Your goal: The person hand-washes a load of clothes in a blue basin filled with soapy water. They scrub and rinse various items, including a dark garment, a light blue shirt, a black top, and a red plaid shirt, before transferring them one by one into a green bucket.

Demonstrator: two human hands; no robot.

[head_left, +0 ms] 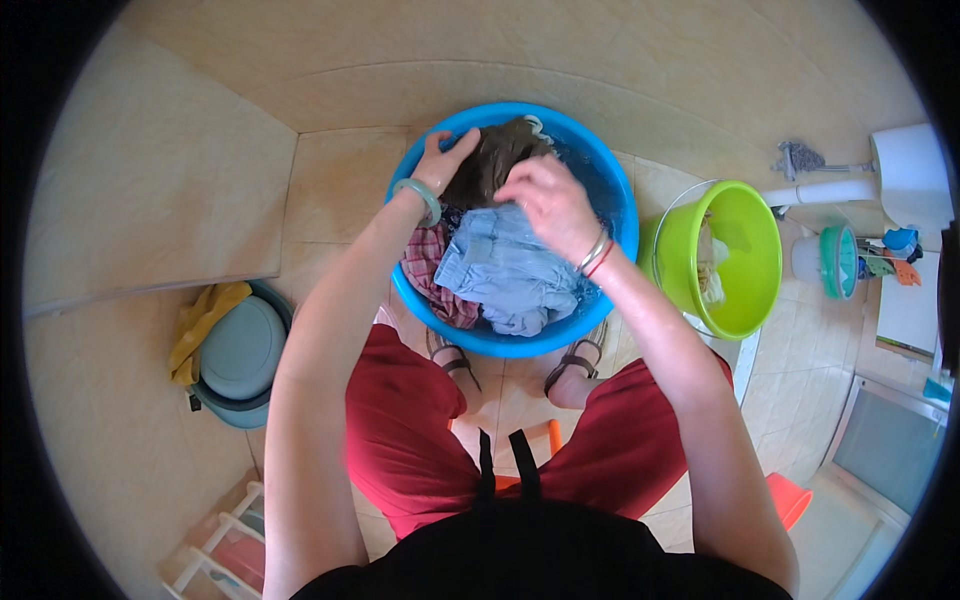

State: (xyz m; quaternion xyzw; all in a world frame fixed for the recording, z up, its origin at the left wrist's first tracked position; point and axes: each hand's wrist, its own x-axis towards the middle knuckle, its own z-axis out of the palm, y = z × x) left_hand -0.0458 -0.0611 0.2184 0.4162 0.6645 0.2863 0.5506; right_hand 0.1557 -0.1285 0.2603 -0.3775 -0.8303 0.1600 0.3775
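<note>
A lime-green bucket [750, 265] stands just right of the round blue basin [515, 348], its wire handle [657, 235] leaning toward the basin's rim, and pale bunched material lies inside. Beyond the bucket are a white pipe [840, 192], a grey-bristled brush [800, 158] and a small green basin [838, 262]. On the left, a yellow cloth [195, 340] drapes over stacked grey-blue basins [243, 345]; a white rack [230, 525] stands nearer the person. The tiled wall [600, 75] limits space behind the blue basin, while 2 sandalled feet [572, 368] stand close to its near side.

Inside the blue basin, in water, lie 3 garments: a dark brown garment [490, 165] at the back, a light blue garment [515, 280] in front, and a red plaid garment [428, 262] along the left wall. The dark brown garment's long axis slants from near left to far right; the light blue garment's runs from back left to front right, its gathered band at the back left.

The left hand [446, 162] touches the brown cloth near the rim, fingers parted. The right hand [548, 200] is over the garments, fingers bent inward and blurred. I cannot tell whether either grips cloth.
</note>
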